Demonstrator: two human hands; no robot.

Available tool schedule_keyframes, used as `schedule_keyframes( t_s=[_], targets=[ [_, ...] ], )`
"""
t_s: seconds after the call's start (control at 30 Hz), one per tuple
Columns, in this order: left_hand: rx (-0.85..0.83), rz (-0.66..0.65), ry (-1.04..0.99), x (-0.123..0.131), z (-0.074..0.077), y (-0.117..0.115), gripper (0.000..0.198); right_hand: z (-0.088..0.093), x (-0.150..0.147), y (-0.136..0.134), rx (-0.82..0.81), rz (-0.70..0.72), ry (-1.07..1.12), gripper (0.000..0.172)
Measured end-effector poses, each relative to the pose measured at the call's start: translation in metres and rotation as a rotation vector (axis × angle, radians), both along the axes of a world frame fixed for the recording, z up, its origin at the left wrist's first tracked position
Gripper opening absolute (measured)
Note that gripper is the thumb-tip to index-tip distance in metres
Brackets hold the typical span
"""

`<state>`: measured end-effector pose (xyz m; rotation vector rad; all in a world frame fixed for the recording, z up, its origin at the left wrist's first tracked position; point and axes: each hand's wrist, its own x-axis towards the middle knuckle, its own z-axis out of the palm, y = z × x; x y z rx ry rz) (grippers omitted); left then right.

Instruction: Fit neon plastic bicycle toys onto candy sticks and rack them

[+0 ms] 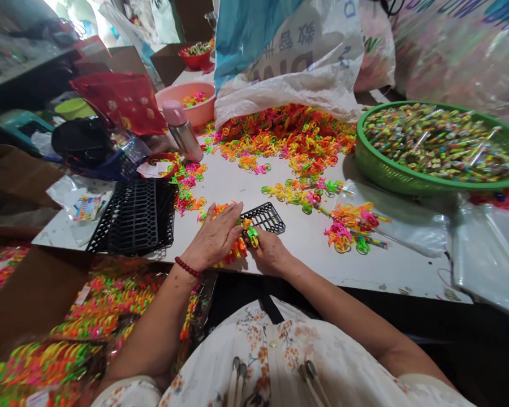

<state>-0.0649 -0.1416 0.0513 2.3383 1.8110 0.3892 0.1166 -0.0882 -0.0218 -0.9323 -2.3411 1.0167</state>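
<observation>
My left hand [216,234] lies flat, fingers stretched out, pressing on a row of small neon plastic toys [233,251] set in a black grid tray [266,217] near the table's front edge. My right hand [268,250] pinches a green and yellow toy piece [251,233] at the tray's near end. A red bead bracelet sits on my left wrist. A big heap of the same neon toys [292,135] covers the middle of the white table [305,249], with smaller clumps [350,226] to the right of my hands.
A stack of black grid trays [136,215] lies left of my hands. A green basket [390,175] of wrapped items stands at the right. A pink-capped flask [182,131], pink bowl [203,113] and large plastic bags [288,62] stand behind. Bagged toys [89,316] lie at the lower left.
</observation>
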Motion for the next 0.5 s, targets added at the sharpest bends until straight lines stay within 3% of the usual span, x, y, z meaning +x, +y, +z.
schedule_keyframes(
  t_s=[0.13, 0.27, 0.37, 0.5],
  targets=[
    [0.015, -0.027, 0.067, 0.001, 0.004, -0.001, 0.055, 0.003, 0.002, 0.002, 0.076, 0.084, -0.087, 0.017],
    [0.144, -0.118, 0.182, 0.003, 0.006, -0.007, 0.051, -0.001, 0.001, -0.002, 0.176, 0.192, -0.2, 0.022],
    [0.229, -0.228, 0.227, 0.003, -0.003, -0.008, 0.049, -0.004, -0.002, -0.003, 0.203, 0.191, -0.227, 0.022],
    [0.296, -0.223, 0.266, 0.002, -0.017, -0.004, 0.05, 0.009, 0.014, 0.011, 0.141, 0.105, -0.144, 0.017]
  ],
)
